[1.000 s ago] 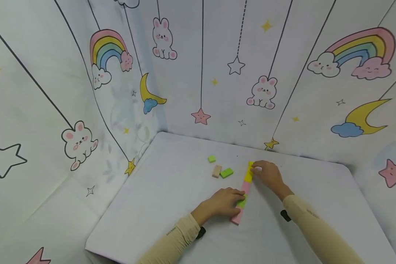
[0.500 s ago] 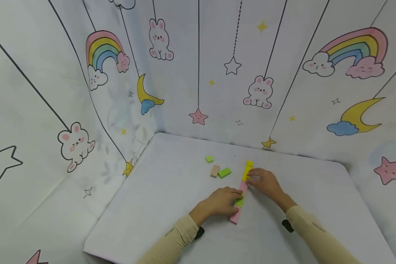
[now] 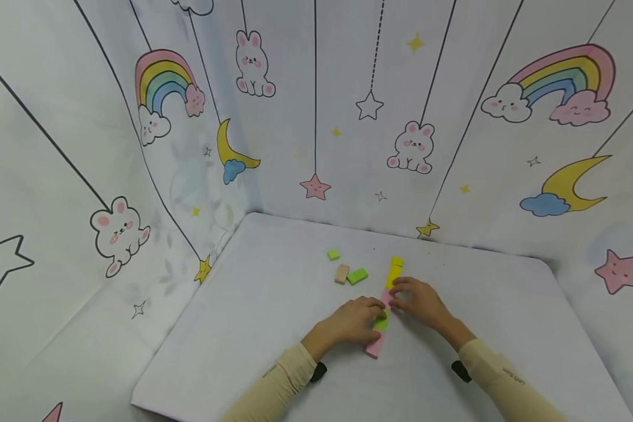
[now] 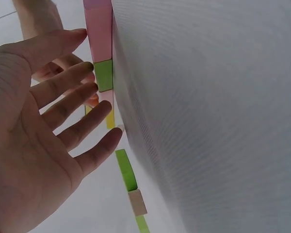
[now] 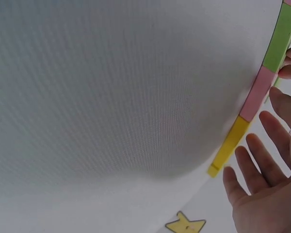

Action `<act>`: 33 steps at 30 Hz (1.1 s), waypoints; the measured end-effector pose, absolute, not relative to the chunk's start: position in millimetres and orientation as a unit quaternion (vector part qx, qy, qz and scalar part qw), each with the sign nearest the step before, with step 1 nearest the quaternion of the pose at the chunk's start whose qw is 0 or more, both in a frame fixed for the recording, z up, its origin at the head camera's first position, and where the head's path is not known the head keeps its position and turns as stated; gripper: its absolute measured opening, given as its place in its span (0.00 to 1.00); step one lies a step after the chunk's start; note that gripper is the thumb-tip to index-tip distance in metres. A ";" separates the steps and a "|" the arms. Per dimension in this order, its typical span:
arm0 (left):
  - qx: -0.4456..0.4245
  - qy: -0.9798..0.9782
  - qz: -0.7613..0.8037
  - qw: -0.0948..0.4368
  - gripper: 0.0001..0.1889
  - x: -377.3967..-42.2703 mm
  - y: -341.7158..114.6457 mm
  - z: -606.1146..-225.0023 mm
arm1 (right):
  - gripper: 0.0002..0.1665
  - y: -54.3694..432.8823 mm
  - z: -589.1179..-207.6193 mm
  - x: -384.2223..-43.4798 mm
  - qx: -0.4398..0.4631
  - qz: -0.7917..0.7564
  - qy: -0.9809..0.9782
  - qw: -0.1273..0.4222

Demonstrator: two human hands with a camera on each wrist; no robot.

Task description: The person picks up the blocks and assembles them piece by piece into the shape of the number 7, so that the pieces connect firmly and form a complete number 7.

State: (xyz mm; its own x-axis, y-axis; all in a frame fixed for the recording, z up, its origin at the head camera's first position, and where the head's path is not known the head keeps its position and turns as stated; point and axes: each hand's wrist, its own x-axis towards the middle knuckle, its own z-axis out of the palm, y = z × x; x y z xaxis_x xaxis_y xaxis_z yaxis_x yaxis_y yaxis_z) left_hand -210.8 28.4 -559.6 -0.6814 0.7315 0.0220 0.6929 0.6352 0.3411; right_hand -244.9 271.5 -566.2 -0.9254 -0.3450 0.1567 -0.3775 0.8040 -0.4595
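Blocks stand end to end in one straight row on the white table: a pink block (image 3: 374, 347) at the near end, a green block (image 3: 381, 323), another pink block (image 5: 257, 94), a yellow block (image 3: 394, 278) and a short yellow block (image 3: 397, 261) at the far end. My left hand (image 3: 350, 322) lies along the row's left side, fingertips at the green and pink blocks, fingers spread and fairly straight in the left wrist view. Across from it, my right hand (image 3: 421, 303) has its extended fingers beside the middle pink and yellow blocks. Neither hand grips a block.
Left of the row's far part lie a loose green block (image 3: 357, 276), a plain wooden block (image 3: 341, 274) and a small green block (image 3: 333, 255). Behind the table (image 3: 232, 328), printed fabric walls (image 3: 285, 129) rise at the back and left.
My right hand has slid nearer along the row, from the far yellow end to the pink and yellow blocks. My left hand stays beside the green block. The view has shifted slightly.
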 end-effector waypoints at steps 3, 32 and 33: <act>0.401 0.898 0.175 0.055 0.22 -216.2 25.8 -562.4 | 0.15 270.1 -566.9 -242.5 0.192 0.246 -0.950 0.027; 0.291 0.940 0.168 -0.055 0.19 -298.2 6.8 -564.4 | 0.39 263.6 -564.3 -219.5 0.229 0.222 -0.948 -0.007; 0.291 0.940 0.166 -0.059 0.19 -299.7 6.8 -564.4 | 0.39 263.8 -564.5 -219.8 0.229 0.223 -0.947 -0.007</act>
